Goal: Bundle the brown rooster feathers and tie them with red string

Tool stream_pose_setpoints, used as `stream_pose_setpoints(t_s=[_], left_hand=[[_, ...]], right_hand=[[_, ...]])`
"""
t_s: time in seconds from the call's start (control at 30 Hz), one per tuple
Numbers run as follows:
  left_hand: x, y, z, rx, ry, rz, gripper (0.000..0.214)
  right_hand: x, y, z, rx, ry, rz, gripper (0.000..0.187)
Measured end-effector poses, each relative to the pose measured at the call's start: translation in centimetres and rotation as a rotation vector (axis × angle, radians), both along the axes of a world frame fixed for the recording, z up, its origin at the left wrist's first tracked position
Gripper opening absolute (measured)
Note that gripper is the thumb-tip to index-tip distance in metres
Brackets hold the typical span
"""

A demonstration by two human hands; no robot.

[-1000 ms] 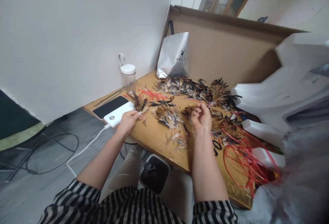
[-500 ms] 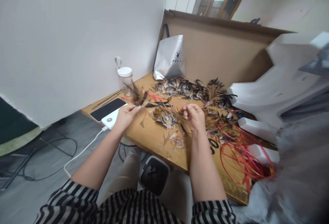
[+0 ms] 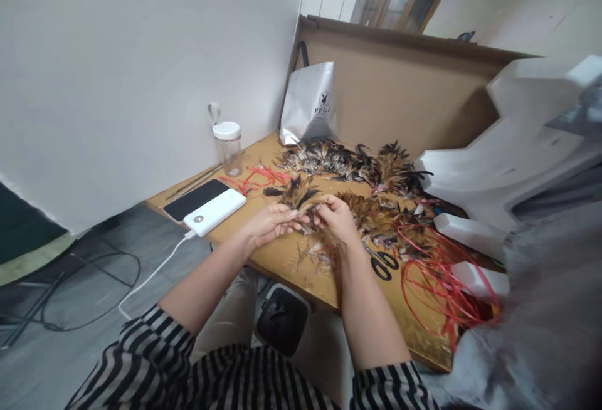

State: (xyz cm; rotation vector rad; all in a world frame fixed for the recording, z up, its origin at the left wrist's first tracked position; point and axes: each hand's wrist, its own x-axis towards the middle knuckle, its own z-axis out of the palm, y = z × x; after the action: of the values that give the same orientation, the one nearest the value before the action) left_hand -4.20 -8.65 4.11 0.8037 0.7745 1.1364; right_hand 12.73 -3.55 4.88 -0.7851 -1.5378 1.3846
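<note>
My left hand (image 3: 270, 222) and my right hand (image 3: 335, 219) meet over the wooden table (image 3: 277, 256), fingers pinched together. Between them sits a small bunch of brown and black feathers (image 3: 296, 192), fanning up from my left fingertips. My right fingers press against the same bunch at its base. More feathers (image 3: 350, 162) lie in a long heap across the back of the table, and a smaller pile (image 3: 371, 215) lies just right of my right hand.
Black-handled scissors (image 3: 382, 262) lie right of my right wrist. Red cords (image 3: 439, 284) coil at the right; more red cords (image 3: 256, 177) lie behind. A white power bank (image 3: 214, 211), a phone (image 3: 196, 199), a clear jar (image 3: 227, 145), a silver bag (image 3: 308, 104) and white foam blocks (image 3: 508, 147) ring the table.
My left hand has carried its feather bunch from the table's left side to the middle. My right hand came down and left to meet it. The hands, apart before, now touch.
</note>
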Motion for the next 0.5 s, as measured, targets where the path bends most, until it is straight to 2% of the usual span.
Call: stream_pose_setpoints(t_s=[0.23,0.5], left_hand=[[-1.7,0.5,-1.0,-0.054,-0.083,0.092,0.008],[-2.5,0.5,-1.3,0.01,0.101,0.184,0.016]], right_hand=[[0.1,0.2,-0.1,-0.01,-0.013,0.053,0.022],[-0.3,0.1,-0.3,-0.053,0.06,0.054,0.019]])
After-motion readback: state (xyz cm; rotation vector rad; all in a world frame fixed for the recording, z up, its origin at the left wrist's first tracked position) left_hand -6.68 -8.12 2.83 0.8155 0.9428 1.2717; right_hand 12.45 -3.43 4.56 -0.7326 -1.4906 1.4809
